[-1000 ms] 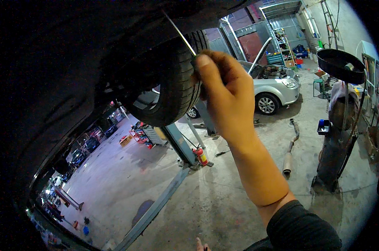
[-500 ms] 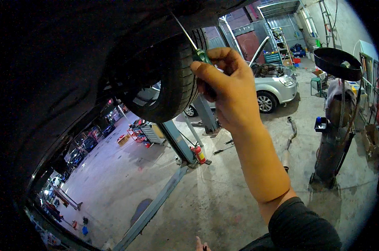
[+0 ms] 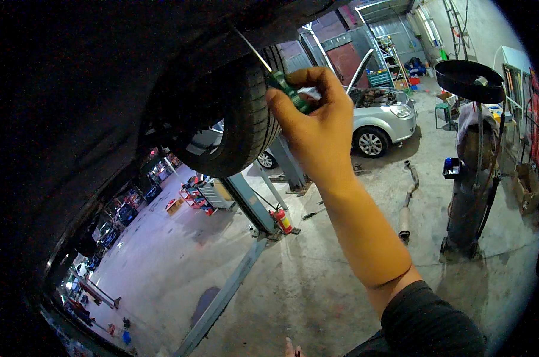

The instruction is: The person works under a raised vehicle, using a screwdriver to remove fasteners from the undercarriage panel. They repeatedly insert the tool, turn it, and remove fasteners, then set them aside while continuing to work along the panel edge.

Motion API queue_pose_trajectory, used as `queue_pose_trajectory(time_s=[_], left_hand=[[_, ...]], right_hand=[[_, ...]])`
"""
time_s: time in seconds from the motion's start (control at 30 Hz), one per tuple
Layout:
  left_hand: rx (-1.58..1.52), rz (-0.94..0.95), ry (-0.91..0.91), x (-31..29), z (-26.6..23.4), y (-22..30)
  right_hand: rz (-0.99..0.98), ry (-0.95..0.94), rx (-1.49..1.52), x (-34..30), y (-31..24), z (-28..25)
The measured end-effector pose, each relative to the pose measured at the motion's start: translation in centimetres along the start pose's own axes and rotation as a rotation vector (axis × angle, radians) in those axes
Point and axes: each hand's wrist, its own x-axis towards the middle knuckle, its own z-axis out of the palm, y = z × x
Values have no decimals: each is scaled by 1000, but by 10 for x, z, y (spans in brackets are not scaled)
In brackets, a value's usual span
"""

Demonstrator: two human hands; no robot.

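My right hand [image 3: 323, 131] is raised at the middle of the view, closed with thumb and fingers around the green handle of a screwdriver [image 3: 291, 94]. Its thin metal shaft slants up and left toward the dark underside of a raised vehicle [image 3: 102, 77]. The shaft's tip is lost in shadow, so I cannot tell whether it touches anything. Just behind the screwdriver hangs a tyre [image 3: 245, 128] on its wheel. Of my left hand [image 3: 291, 348], only fingertips show at the lower edge; its grip is hidden.
A blue-grey lift post [image 3: 250, 202] stands below the tyre, a red fire extinguisher [image 3: 283, 221] at its foot. Behind my arm is a silver car [image 3: 394, 119] with its hood up. On the right stands a dark round drain pan [image 3: 469, 82] on a stand. An exhaust pipe [image 3: 408, 199] lies nearby.
My right hand has shifted slightly left with the screwdriver, and more of the green handle shows between the fingers. The background has also moved a little in view.
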Motion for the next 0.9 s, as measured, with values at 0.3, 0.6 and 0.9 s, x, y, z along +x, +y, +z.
queue_pose_trajectory(time_s=[0.3, 0.6, 0.9], left_hand=[[-103, -231, -399, 9, -47, 12], [-210, -129, -296, 6, -29, -8], [-232, -65, -197, 12, -34, -6]], right_hand=[[527, -104, 536, 6, -11, 0], [52, -97, -109, 6, 8, 12], [-445, 24, -642, 2, -10, 12]])
